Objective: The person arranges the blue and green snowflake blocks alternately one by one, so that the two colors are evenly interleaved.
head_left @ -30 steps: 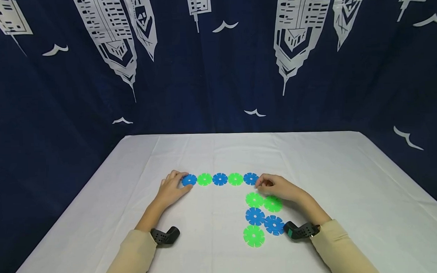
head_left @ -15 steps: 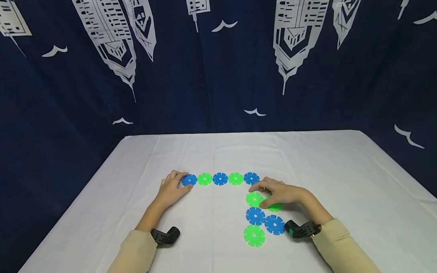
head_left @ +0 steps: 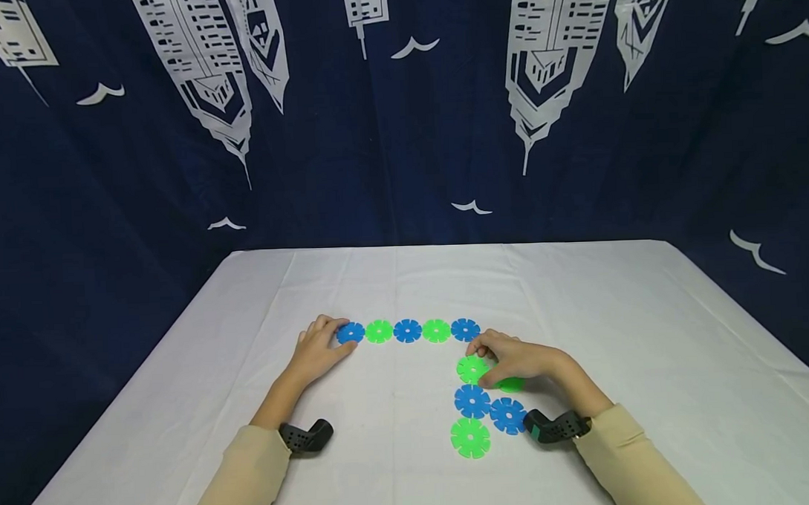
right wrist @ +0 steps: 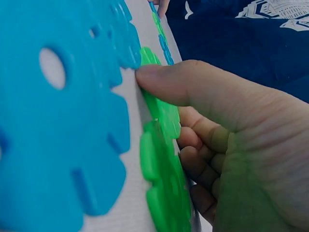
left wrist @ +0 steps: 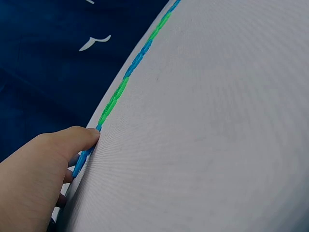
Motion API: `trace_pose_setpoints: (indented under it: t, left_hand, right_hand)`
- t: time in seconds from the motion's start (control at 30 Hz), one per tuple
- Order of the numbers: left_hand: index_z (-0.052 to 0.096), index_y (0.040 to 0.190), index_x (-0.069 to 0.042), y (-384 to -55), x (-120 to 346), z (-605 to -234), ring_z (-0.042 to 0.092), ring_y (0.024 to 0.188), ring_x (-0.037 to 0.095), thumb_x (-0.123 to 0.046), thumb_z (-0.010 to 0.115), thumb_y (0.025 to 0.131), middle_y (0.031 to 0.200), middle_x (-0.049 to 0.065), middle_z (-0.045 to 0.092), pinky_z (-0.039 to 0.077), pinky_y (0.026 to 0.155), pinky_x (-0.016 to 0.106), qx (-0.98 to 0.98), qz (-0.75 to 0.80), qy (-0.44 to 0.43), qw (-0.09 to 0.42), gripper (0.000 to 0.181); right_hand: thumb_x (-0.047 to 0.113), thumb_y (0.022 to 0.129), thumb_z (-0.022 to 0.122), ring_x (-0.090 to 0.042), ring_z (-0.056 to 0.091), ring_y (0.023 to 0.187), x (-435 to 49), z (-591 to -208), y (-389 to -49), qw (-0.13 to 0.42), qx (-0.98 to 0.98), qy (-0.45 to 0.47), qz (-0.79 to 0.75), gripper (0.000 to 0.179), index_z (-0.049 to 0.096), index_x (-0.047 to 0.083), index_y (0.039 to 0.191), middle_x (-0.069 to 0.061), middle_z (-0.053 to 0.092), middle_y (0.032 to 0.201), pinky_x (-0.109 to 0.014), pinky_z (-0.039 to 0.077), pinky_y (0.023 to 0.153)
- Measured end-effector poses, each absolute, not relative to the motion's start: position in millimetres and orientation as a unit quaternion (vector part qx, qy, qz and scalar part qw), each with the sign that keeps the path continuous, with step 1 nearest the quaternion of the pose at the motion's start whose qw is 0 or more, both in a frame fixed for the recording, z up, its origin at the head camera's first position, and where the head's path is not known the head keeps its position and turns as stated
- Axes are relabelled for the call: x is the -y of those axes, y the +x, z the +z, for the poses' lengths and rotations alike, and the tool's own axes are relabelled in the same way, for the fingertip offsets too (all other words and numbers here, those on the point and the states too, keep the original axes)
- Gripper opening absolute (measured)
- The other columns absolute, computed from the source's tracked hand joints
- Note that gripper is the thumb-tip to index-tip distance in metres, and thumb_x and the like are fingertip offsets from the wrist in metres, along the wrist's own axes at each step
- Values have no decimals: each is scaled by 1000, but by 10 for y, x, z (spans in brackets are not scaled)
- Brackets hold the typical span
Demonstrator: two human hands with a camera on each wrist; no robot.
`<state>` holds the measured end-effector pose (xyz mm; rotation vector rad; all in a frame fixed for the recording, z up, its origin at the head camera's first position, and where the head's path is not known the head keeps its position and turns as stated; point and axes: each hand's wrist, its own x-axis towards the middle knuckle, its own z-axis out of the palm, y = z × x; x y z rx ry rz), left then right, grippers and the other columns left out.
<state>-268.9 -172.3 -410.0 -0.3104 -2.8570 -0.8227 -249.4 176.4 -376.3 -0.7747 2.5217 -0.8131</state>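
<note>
A row of flat, notched plastic snowflake discs lies across the table, blue and green in turn. At its left end my left hand [head_left: 317, 352] holds the first blue disc [head_left: 350, 333], fingers at the far edge and thumb at the near edge. In the left wrist view the thumb [left wrist: 79, 137] lies over that disc. Below the row's right end, my right hand [head_left: 518, 356] grips a green disc [head_left: 471, 368] by its edges between thumb and index finger. A second green disc [head_left: 512, 385] lies partly hidden beneath this hand.
Nearer me lie two blue discs [head_left: 473, 402] [head_left: 507, 415] and another green disc [head_left: 470, 437]. The row's right-end blue disc [head_left: 465, 329] sits just beyond my right fingers. White cloth covers the table [head_left: 278, 286]; a dark blue curtain [head_left: 388, 171] hangs behind.
My right hand has drawn back from the row's right-end blue disc toward me and closed its thumb and index finger on the green disc. The left hand stays in place.
</note>
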Motion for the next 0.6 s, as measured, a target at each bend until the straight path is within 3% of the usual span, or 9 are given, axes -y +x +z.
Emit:
trace_pose_setpoints:
  t: [0.23,0.47,0.6]
  left_hand:
    - [52,126,-6,-2691,1730,-4106,46,107,27,-36,61,82,113,11,50,30,85,41,953,-274,-105,77,54]
    - [52,126,-6,-2696,1732,-4102,47,106,28,-36,61,82,113,12,50,30,84,41,952,-273,-109,81,54]
    - [52,126,-6,-2695,1732,-4100,47,107,28,-36,61,82,114,12,50,30,84,41,953,-272,-110,81,54]
  right_hand:
    - [20,69,69,-18,39,94,-1744,-3756,-2494,209,-878,-285,-322,49,43,9,109,-5,45,99,-33,35,83]
    - [10,73,64,-21,41,112,-1715,-3762,-2492,233,-847,-312,-363,49,38,12,114,-8,50,120,-40,34,97]
    - [7,79,59,-21,42,104,-1681,-3770,-2498,225,-840,-312,-382,39,38,9,111,-8,56,113,-36,34,89]
